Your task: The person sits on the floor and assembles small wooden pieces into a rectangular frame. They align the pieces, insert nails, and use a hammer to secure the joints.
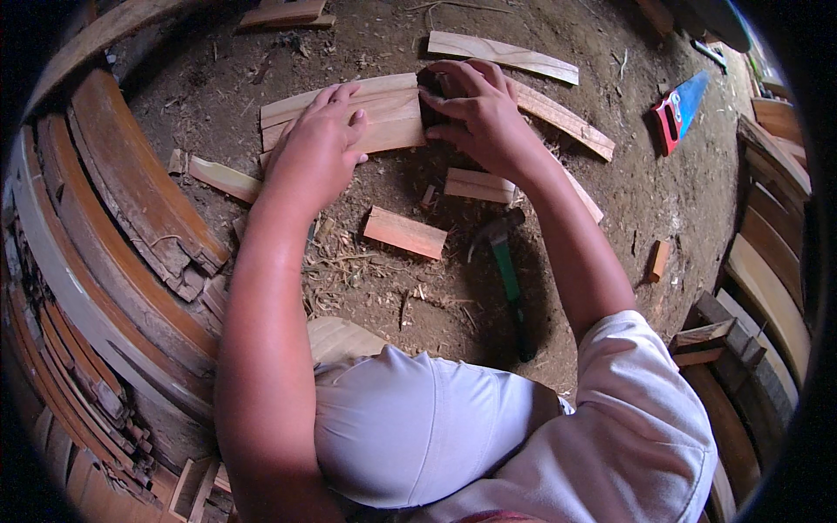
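My left hand [319,150] rests on several pale wooden boards [384,112] laid edge to edge on the dirt, its fingers apart over the top faces. At the boards' right end is my right hand [478,109], its fingers bent and spread, with fingertips close to the cut ends; whether they touch is unclear. Another wooden strip [567,122] runs out to the right from beneath that hand. Beyond the hands lies a loose wooden plank [506,57]. Nearer me are two short wood blocks, one reddish [405,233] and one paler [478,185].
A claw hammer [507,266] with a green and black handle lies before my knees. To the right are a handsaw [680,113] with a red handle and a small wood offcut [659,261]. Stacked planks [139,174] line the left, and more timber [767,279] the right. Wood shavings litter the dirt.
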A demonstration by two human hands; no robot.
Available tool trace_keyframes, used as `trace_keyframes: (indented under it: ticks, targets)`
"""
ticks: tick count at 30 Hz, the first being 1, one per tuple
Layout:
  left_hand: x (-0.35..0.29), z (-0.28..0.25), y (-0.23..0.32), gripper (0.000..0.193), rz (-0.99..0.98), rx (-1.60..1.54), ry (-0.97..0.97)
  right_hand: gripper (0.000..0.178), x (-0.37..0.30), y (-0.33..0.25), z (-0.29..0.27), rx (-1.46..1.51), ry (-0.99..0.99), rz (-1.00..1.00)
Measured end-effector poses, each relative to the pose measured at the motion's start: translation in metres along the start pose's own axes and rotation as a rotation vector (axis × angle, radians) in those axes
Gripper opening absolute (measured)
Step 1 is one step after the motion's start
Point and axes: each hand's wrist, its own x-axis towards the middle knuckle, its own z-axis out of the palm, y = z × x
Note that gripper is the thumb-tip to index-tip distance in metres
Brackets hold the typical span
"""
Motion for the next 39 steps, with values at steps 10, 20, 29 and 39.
trace_keyframes:
  ticks: [10, 20, 29, 39]
  targets:
    - [-0.0007, -0.0019, 0.0011, 0.046, -0.006, 0.001, 0.004, 0.058, 0.0022, -0.0055, -0.0033, -0.008, -0.048, 0.055]
    - [-0.0013, -0.0012, 0.0041, 0.045, 0.002, 0.019, 0.016, 0.053, 0.0012, -0.0015, -0.0008, 0.004, -0.018, 0.034]
    - [-0.0003, 0.0008, -0.0007, 0.043, 0.007, 0.019, 0.010, 0.056, 0.0021, -0.0056, -0.0038, -0.008, -0.054, 0.065]
    - [0.0003, 0.0041, -0.0020, 0.033, 0.049, 0.064, 0.045, 0.056, 0.0008, -0.0045, -0.0091, -0.003, 0.007, 0.021]
